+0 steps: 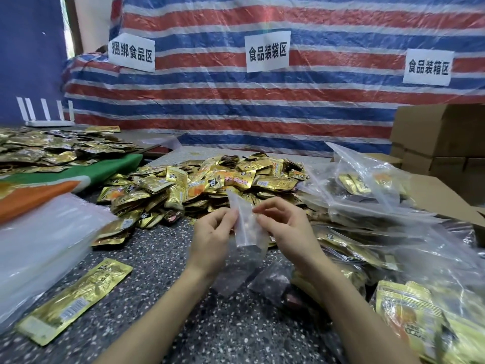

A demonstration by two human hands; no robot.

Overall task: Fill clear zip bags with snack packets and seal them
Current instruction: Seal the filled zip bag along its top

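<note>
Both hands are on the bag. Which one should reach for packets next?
Probably the left hand: both pinch the clear zip bag, but the loose packet pile lies ahead and leftward, while filled bags crowd the right hand.

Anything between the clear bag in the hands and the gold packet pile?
Nothing visible. The left hand and right hand both pinch the clear zip bag, held up right before the packet pile; its near edge lies directly beyond the bag.

White router [49,123] back left; cardboard boxes [441,137] right; striped tarp [236,106] behind.
</note>
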